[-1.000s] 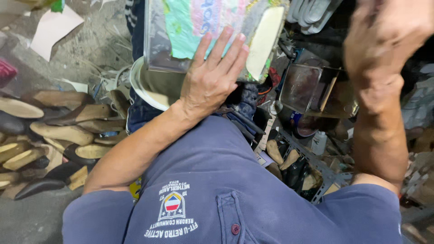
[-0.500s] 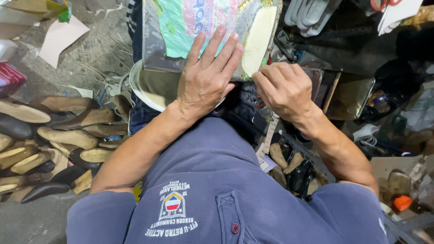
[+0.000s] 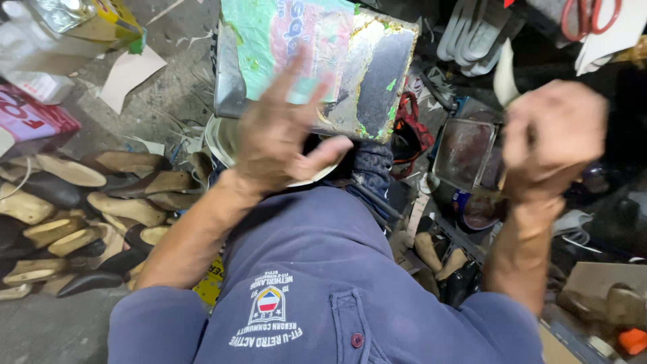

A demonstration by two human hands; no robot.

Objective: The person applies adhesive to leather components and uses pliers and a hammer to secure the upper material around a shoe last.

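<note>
Blue cloth of the person's polo shirt (image 3: 317, 269), with a small stitched crest on it, fills the nearest part of the view, and both bare forearms reach out from it. Past the collar, the left hand (image 3: 280, 138) lies open, its fingers (image 3: 286, 81) spread flat on the worn metal board with the peeling green and pink printed sheet (image 3: 317, 61). The thumb points off to the side, toward the dark patch at the board's bare end. Below the left palm the rim of a white round bowl (image 3: 217, 138) shows, partly hidden by the wrist. Out to the side of the left fingers, a heap of tan and dark wooden shoe lasts and soles (image 3: 74, 216) lies on the grey concrete floor (image 3: 54, 330). The right hand (image 3: 552, 138) is raised and blurred; its fingers are curled in toward the palm, and a pale curved sole-shaped piece (image 3: 504, 77) sticks up just beside them, though the blur keeps me from telling whether they grip it. Between the two hands stands a square rusty metal tin (image 3: 465, 152), and near it a red strap (image 3: 408, 121). Farther off, beyond the right fingers, a row of pale grey curved soles (image 3: 472, 37) hangs beside red-handled scissors (image 3: 593, 17).
</note>
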